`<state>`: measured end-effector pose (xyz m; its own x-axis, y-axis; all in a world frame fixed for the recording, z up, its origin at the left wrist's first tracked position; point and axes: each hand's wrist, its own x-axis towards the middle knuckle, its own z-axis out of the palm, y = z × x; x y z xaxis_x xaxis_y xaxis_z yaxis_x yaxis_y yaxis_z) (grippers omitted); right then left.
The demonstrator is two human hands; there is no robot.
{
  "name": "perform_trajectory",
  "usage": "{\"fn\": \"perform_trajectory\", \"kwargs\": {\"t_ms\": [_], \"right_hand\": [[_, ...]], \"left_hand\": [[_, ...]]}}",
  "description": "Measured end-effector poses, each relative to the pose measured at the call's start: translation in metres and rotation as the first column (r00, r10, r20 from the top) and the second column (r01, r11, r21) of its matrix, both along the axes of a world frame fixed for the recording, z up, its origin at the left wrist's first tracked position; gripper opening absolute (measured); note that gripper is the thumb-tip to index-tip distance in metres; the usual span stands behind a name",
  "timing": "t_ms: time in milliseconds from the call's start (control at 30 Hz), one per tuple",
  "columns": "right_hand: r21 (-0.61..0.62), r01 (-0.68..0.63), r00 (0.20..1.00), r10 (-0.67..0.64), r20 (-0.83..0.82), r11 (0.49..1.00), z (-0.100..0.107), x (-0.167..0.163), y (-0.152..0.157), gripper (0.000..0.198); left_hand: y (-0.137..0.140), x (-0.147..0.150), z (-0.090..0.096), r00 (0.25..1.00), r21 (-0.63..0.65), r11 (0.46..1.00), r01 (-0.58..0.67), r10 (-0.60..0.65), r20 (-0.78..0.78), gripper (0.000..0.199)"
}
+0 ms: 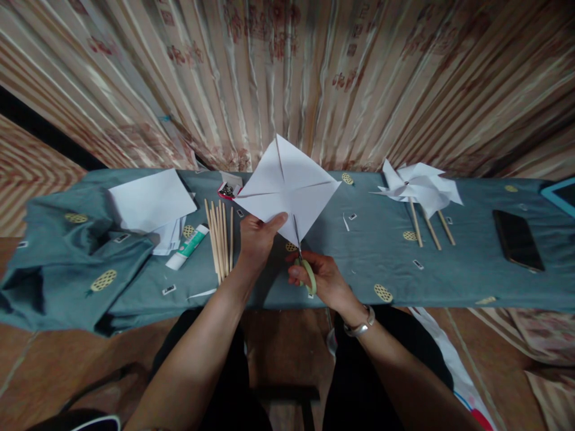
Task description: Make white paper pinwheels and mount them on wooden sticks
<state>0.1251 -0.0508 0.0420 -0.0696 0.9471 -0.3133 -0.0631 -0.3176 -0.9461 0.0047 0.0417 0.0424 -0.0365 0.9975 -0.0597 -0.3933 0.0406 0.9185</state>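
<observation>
My left hand point(259, 239) grips a square white sheet of paper point(299, 173) by its lower left edge, thumb on top. The paper is raised above the table, one corner toward me, with slits running in from its other corners. In my right hand point(321, 275) is a pair of scissors point(308, 276) with light green handles, fingers in the loops. Its blades reach into the paper's near corner, along the line toward the centre. Left of my left hand lie several wooden sticks point(220, 239).
Paper pinwheels point(420, 182) on sticks lie to the right, beside a dark phone point(518, 239) and a blue-edged device point(559, 196). Leftward are white paper sheets point(155, 197), a glue stick point(187, 246) and a small box of metal pins point(229, 187). Curtains point(278, 78) hang behind the cloth-covered table point(359, 269).
</observation>
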Motion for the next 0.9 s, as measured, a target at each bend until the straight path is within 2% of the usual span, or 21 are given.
{"fn": "perform_trajectory", "kwargs": {"t_ms": [400, 633, 900], "right_hand": [[0.001, 0.013, 1.0, -0.013, 0.0, 1.0, -0.0031, -0.0006, -0.0002, 0.045], [0.083, -0.006, 1.0, 0.004, 0.025, 0.997, -0.002, 0.0056, 0.0006, 0.042], [0.071, 0.015, 1.0, -0.016, 0.026, 0.997, -0.0062, 0.0055, 0.0002, 0.042]], "left_hand": [[0.0003, -0.0006, 0.0011, 1.0, 0.0, 1.0, -0.005, 0.005, -0.007, 0.023], [-0.0075, 0.0015, 0.005, 0.994, 0.001, 0.999, 0.049, -0.049, -0.1, 0.019], [-0.0079, 0.0025, 0.0016, 0.995, -0.013, 0.998, 0.055, -0.056, -0.086, 0.02]]}}
